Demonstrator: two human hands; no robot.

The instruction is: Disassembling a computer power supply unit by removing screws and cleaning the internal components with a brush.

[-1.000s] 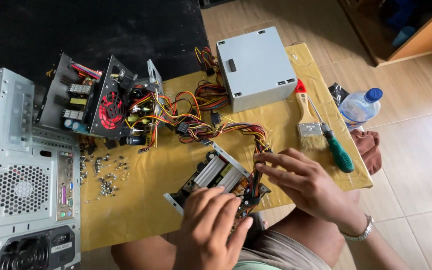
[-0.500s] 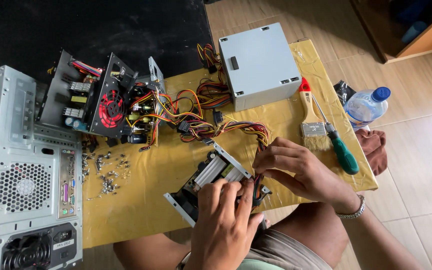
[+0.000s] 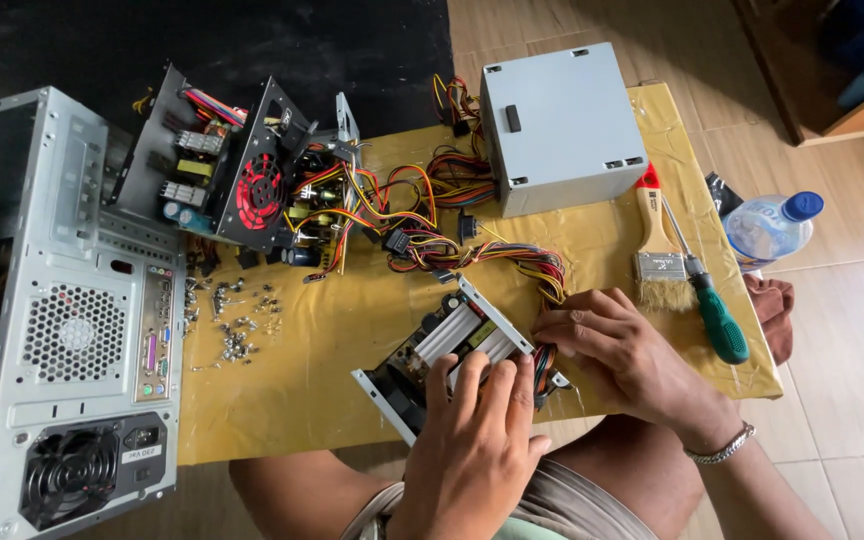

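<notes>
An open metal power supply chassis point(image 3: 447, 340) with its circuit board exposed lies on a yellow cloth point(image 3: 292, 390) in front of me. My left hand point(image 3: 477, 440) rests on its near side, fingers spread over the board and frame. My right hand point(image 3: 622, 350) is at its right end, fingers pinching where the bundle of coloured wires point(image 3: 507, 258) enters the case. The wire bundle runs back towards the other dismantled units.
A grey computer tower point(image 3: 72, 320) lies at the left. Two opened power supplies with a red fan point(image 3: 257, 190) stand behind, next to a closed grey supply box point(image 3: 560, 125). Loose screws point(image 3: 232, 320), a paintbrush point(image 3: 658, 245), a green-handled screwdriver point(image 3: 717, 315) and a water bottle point(image 3: 767, 228) are around.
The view has shifted slightly. My left hand has slid further onto the chassis, and my right hand stays at the wire end with its fingers working closer in.
</notes>
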